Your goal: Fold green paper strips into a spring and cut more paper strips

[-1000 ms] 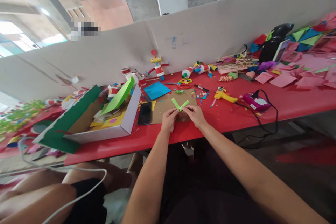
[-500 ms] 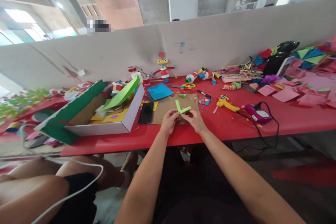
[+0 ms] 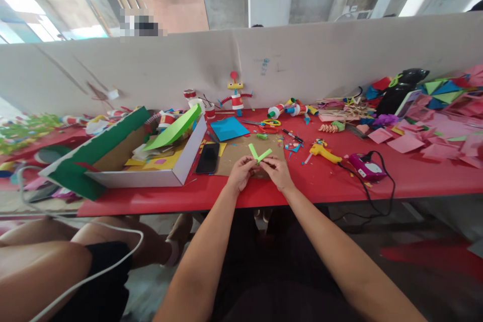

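Both my hands meet over a brown cardboard sheet (image 3: 234,153) on the red table (image 3: 324,181). My left hand (image 3: 238,173) and my right hand (image 3: 277,171) pinch two crossed light-green paper strips (image 3: 258,154), whose free ends stick up in a V. A small folded green paper spring (image 3: 261,136) lies just beyond on the cardboard. A black phone (image 3: 208,158) lies to the left of my left hand.
An open white box with a green lid (image 3: 113,156) holds paper scraps at left. Blue paper (image 3: 227,128), scissors (image 3: 268,123), a yellow glue gun (image 3: 323,151), a purple corded device (image 3: 367,167) and pink paper piles (image 3: 433,136) crowd the table. A seated person's legs (image 3: 45,261) are at left.
The view has tilted a little, so the table sits lower in frame. My hands stay together on the green strips; the strips' free ends have shifted slightly between folds.
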The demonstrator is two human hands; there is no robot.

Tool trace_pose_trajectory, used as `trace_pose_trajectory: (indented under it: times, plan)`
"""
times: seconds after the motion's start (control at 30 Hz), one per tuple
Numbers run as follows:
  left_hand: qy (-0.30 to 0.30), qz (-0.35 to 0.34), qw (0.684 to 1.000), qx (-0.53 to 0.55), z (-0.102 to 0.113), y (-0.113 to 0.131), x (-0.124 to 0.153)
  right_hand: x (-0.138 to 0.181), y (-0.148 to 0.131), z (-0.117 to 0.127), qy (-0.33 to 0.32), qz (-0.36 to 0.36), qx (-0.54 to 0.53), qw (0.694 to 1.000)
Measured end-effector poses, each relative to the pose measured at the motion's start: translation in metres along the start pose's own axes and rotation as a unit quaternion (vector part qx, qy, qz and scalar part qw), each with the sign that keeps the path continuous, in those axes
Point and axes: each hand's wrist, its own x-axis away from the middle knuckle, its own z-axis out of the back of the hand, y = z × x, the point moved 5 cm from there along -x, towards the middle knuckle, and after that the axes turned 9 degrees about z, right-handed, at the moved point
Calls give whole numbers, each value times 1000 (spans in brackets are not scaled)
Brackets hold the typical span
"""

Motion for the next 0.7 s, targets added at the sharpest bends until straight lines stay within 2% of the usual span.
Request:
trace_pose_trajectory:
  times: [0.4, 0.7]
  plan:
    - [-20, -2, 1000, -21, -5, 3, 2, -2, 3, 1, 6, -16, -14, 1000]
    - [6, -3, 1000, -20, -5, 0, 1, -1, 6, 1, 30, -51, -17, 998]
